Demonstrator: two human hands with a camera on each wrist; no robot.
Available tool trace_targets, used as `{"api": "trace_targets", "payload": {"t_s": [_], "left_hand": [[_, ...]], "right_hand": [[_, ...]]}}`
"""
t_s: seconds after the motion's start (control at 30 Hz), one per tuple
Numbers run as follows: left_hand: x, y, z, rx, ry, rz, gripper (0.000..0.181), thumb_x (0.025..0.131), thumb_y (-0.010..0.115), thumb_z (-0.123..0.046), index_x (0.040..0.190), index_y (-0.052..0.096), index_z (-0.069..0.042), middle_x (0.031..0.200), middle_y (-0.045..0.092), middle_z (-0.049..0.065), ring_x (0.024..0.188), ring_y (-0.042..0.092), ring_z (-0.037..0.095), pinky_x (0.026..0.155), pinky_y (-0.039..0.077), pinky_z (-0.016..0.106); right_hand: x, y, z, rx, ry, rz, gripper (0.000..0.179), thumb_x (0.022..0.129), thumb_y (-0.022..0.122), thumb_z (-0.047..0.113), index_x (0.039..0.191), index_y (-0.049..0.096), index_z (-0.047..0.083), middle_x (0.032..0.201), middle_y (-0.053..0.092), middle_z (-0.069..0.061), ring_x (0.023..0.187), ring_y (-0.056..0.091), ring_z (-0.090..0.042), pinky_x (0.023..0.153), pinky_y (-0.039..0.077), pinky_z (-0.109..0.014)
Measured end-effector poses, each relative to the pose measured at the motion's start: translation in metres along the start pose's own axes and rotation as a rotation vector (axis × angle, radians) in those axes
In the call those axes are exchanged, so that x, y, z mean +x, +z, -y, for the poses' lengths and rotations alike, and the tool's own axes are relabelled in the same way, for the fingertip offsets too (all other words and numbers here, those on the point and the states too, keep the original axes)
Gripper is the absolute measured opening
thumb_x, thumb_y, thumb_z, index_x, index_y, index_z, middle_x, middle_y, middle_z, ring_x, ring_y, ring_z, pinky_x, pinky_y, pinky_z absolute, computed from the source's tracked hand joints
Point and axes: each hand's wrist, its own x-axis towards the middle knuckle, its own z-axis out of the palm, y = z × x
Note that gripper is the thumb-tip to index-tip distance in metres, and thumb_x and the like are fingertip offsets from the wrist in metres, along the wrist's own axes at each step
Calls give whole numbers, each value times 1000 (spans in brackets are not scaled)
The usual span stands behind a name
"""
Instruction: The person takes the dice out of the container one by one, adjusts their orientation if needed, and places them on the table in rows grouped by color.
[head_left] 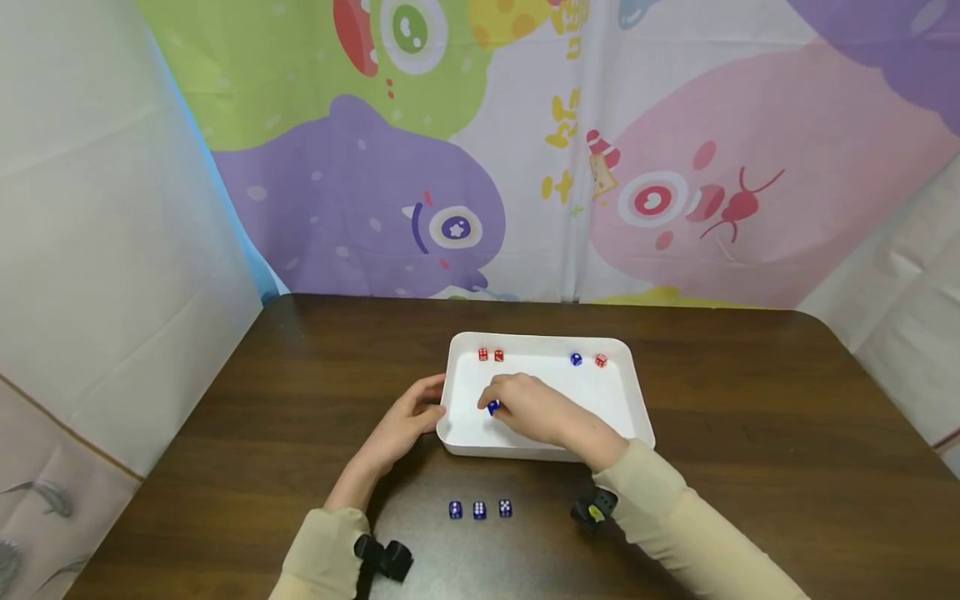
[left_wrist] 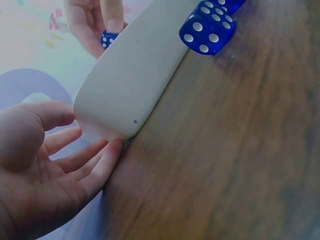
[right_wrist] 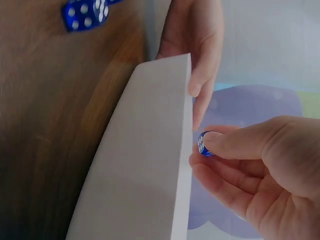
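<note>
My right hand [head_left: 528,406] reaches over the white tray [head_left: 637,414] and pinches a blue die [head_left: 492,407] between thumb and fingers. In the right wrist view that die [right_wrist: 202,144] shows white dots by the thumb tip. My left hand [head_left: 401,427] touches the tray's left end from outside, fingers spread along the wall, as the left wrist view shows for the hand [left_wrist: 60,160]. Along the tray's far side lie two red dice [head_left: 483,355] at left, and a blue die [head_left: 576,359] beside a red die [head_left: 601,361] at right.
Three blue dice stand in a row on the brown table [head_left: 225,483] before the tray: left [head_left: 455,509], middle [head_left: 479,510] and right [head_left: 505,507]. A cartoon-printed curtain [head_left: 360,200] hangs behind the table. White cloth hangs at both sides.
</note>
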Motion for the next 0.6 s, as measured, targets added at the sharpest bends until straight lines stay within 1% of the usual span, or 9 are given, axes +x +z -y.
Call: {"api": "trace_targets", "payload": {"t_s": [0.13, 0.33, 0.47, 0.6], "left_hand": [[0, 0, 0, 1, 1, -5, 47, 92, 49, -7, 136, 37, -7, 127, 45, 22, 110, 50, 33, 85, 48, 36], [0, 1, 1, 1, 1, -10, 47, 91, 50, -6, 136, 37, -7, 127, 45, 22, 108, 51, 33, 84, 48, 36], [-1, 1, 2, 6, -4, -12, 47, 91, 50, -7, 137, 36, -7, 127, 45, 22, 108, 51, 32, 84, 48, 36], [-1, 1, 2, -1, 5, -9, 47, 92, 50, -7, 137, 36, -8, 127, 45, 22, 109, 50, 32, 84, 47, 36]], "right_hand": [[-7, -2, 5, 5, 8, -41, 18, 84, 60, 2, 101, 68, 3, 99, 66, -8, 90, 61, -18, 84, 48, -33], [-18, -3, 12, 40, 31, -83, 17, 83, 62, 4, 99, 68, 3, 97, 66, -7, 85, 59, -15, 78, 48, -29], [-26, -1, 14, 51, 15, -113, 15, 82, 63, 3, 96, 68, 3, 93, 65, -5, 81, 57, -14, 74, 48, -27], [-32, 0, 16, 40, 4, -141, 13, 81, 64, 4, 94, 68, 5, 90, 63, -2, 79, 56, -12, 72, 47, -25]]}}
